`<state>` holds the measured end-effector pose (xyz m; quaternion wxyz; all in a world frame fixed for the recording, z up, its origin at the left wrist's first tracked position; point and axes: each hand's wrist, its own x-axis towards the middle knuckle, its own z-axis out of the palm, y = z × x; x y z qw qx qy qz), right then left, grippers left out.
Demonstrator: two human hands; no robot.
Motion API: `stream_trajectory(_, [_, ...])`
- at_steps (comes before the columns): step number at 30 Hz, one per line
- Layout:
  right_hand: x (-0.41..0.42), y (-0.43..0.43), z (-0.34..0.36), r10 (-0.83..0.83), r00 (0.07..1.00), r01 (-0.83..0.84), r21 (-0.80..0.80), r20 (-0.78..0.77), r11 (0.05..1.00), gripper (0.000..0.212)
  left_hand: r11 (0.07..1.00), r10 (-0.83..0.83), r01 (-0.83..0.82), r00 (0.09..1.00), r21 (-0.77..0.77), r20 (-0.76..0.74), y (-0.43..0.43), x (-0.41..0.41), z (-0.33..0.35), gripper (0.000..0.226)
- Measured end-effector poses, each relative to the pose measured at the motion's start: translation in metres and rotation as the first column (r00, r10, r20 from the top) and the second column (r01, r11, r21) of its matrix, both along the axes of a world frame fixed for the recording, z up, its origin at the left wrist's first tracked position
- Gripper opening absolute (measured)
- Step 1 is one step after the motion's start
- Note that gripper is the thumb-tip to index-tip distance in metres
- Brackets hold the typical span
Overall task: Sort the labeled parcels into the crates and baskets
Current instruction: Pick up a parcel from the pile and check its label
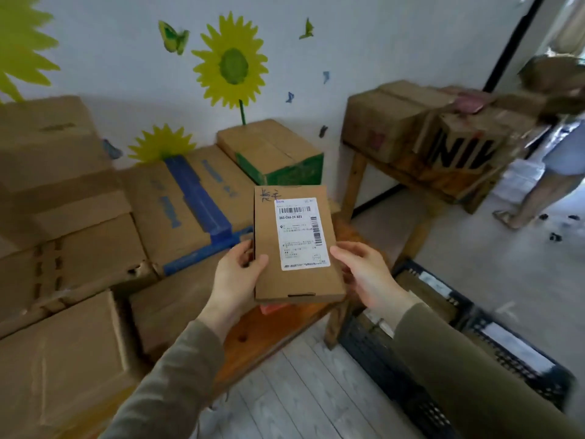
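Observation:
A flat brown cardboard parcel [272, 248] with a white barcode label [300, 234] and a handwritten mark at its top left is held up in front of me, label facing me. My left hand [235, 277] grips its left edge, thumb on the front. My right hand [364, 270] holds its right edge, thumb against the label's lower corner. Below my right arm sit black plastic crates [493, 350] on the floor, with labeled parcels inside them.
Large cardboard boxes [72, 242] are stacked on a low wooden table [266, 331] at the left. More boxes sit on a wooden bench [421, 182] at the back right. A person [550, 160] stands at the far right. Pale plank floor shows below.

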<state>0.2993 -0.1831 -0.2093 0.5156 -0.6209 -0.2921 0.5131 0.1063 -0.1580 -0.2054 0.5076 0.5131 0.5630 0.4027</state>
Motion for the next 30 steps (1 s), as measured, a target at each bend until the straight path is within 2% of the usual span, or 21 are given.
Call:
stream_trajectory(3, [0.057, -0.02, -0.011, -0.078, 0.997, 0.078, -0.036, 0.011, 0.996, 0.027, 0.998, -0.056, 0.056, 0.998, -0.027, 0.009, -0.011, 0.06, -0.008, 0.045])
stream_trajectory(7, [0.133, -0.049, -0.021, -0.161, 0.987, 0.161, -0.077, 0.004, 0.984, 0.014, 0.991, -0.129, 0.128, 0.991, -0.047, -0.023, -0.025, 0.143, -0.015, 0.044])
stream_trajectory(13, [0.218, -0.087, -0.03, -0.287, 0.958, 0.284, -0.089, -0.023, 0.955, 0.021, 0.953, -0.298, 0.295, 0.954, -0.068, -0.038, -0.033, 0.237, -0.029, 0.042])
stream_trajectory(16, [0.254, -0.102, -0.037, -0.367, 0.929, 0.36, -0.11, -0.044, 0.926, 0.013, 0.918, -0.392, 0.385, 0.917, -0.09, -0.073, -0.033, 0.28, -0.04, 0.043])
stream_trajectory(19, [0.29, -0.113, -0.046, -0.454, 0.89, 0.444, -0.136, -0.048, 0.886, 0.008, 0.879, -0.468, 0.46, 0.883, -0.128, -0.042, -0.028, 0.326, -0.049, 0.044])
stream_trajectory(24, [0.346, -0.119, -0.06, -0.572, 0.82, 0.558, -0.172, -0.037, 0.811, 0.027, 0.8, -0.58, 0.574, 0.815, -0.177, 0.023, -0.014, 0.398, -0.065, 0.044])
stream_trajectory(30, [0.412, -0.119, -0.078, -0.68, 0.731, 0.659, -0.196, -0.058, 0.726, 0.019, 0.718, -0.671, 0.668, 0.739, -0.197, 0.064, 0.005, 0.483, -0.088, 0.045])
